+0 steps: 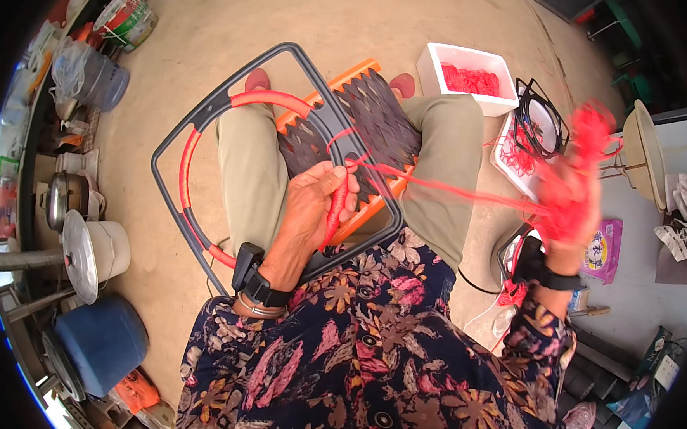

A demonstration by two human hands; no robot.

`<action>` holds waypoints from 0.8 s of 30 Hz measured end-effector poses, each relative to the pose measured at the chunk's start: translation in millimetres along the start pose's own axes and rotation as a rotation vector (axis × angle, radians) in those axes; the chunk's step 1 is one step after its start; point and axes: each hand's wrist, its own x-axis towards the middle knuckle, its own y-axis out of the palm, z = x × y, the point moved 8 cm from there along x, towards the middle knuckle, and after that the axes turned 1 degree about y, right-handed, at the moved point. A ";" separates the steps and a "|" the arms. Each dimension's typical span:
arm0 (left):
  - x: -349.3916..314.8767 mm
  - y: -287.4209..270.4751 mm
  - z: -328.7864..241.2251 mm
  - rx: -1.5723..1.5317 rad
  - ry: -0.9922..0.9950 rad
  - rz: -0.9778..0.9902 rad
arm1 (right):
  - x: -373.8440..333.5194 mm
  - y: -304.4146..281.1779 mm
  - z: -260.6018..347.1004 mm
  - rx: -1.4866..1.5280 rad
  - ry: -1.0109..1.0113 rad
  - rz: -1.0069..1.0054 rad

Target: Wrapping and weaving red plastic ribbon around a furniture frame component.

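A dark grey square frame (pixel 223 109) with a round inner ring lies tilted across my lap. Red-orange cord wraps stretches of the ring (pixel 269 99), with bare dark parts between. My left hand (pixel 313 201) is closed round the red-wrapped part of the ring nearest me, thumb on top. From just above that thumb, a strand of red cord (pixel 453 192) runs taut to the right. Out to the side, my right hand (pixel 573 211) is raised and blurred by motion, closed on a bundle of red cord (pixel 592 130). Its separate fingers are hard to make out.
Between my knees is an orange-edged rack (pixel 369 63) of dark zigzag pieces. A white foam box (pixel 429 67) of red cord stands ahead, with another box and a black round frame (pixel 540 120) beside it. Buckets and a blue barrel (pixel 104 342) line the left.
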 end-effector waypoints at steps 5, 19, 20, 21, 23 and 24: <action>-4.5 8.9 7.6 -0.111 -0.079 0.096 | -94.4 -129.9 151.2 -0.070 -0.103 -0.223; -9.0 13.8 24.9 0.028 -0.116 0.057 | -95.4 -156.9 -20.6 -0.369 0.057 -0.693; -9.8 17.0 27.7 0.040 -0.126 0.086 | -75.0 -128.1 -55.8 -0.349 0.110 -0.633; -11.3 18.7 28.9 0.052 -0.132 0.109 | -51.8 -100.4 -88.0 -0.384 0.238 -0.420; -13.2 18.2 27.1 0.062 -0.119 0.094 | -31.6 -52.1 -136.2 -0.562 0.468 -0.198; -13.9 18.2 23.9 0.071 -0.105 0.084 | -28.9 -39.9 -148.8 -0.706 0.567 -0.191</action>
